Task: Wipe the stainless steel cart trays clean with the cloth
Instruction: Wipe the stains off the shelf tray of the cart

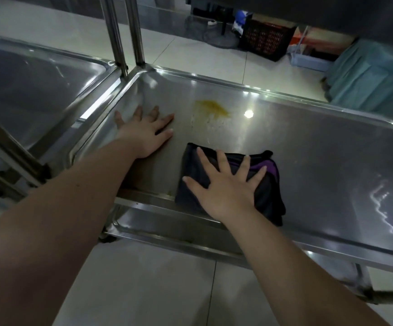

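- Two bare forearms are filling the bottom of the view, the left forearm [49, 220] coming in nearest, the right forearm [308, 267] reaching in beside it.
- The right hand [223, 184] is lying flat with fingers spread, pressing down on the cloth [267, 201]; nothing is being gripped.
- The left hand [143, 132] is resting palm-down and open on the bare tray [308, 149], near its left corner, bracing.
- The cloth, dark with a purple edge, is sitting folded on the tray just inside the near rim, part of it draping over that rim.
- A yellow stain [210, 109] is lying on the steel beyond the cloth, between the two hands and apart from both; that patch is not yet wiped.
- The cloth is looking soft, light and limp, likely bunching if pushed from one edge, so a flat palm across its middle seems the best hold.
- The steel is looking hard, slick and glossy, so the cloth should be sliding easily; the dried stain may be needing firmer pressure.
- A second tray [38, 78] is standing just to the left, past the posts [134, 31].
- A crate [266, 41] is sitting on the floor beyond the cart.
- No brand, label or readable writing is showing anywhere.
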